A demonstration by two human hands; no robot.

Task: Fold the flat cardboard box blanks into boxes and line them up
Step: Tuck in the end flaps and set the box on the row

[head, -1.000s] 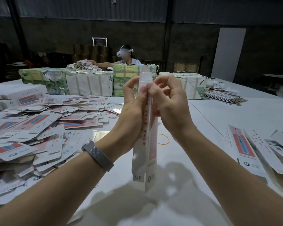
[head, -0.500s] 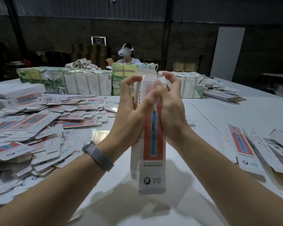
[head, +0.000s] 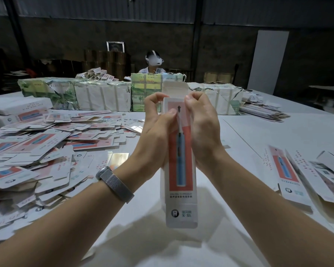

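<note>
Both hands are holding one long box upright above the white tabletop (head: 278, 132).

The left hand (head: 156, 130) and right hand (head: 202, 128) are gripping the box (head: 181, 170) near its top, fingers curled around its sides, the end flap standing open; flat blanks (head: 46, 151) are lying heaped at left, folded boxes (head: 289, 174) at right.

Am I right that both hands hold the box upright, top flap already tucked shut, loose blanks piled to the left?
Not quite: in the head view the top flap stands open above the box. Left hand and right hand do hold it upright, loose blanks piled left.
</note>
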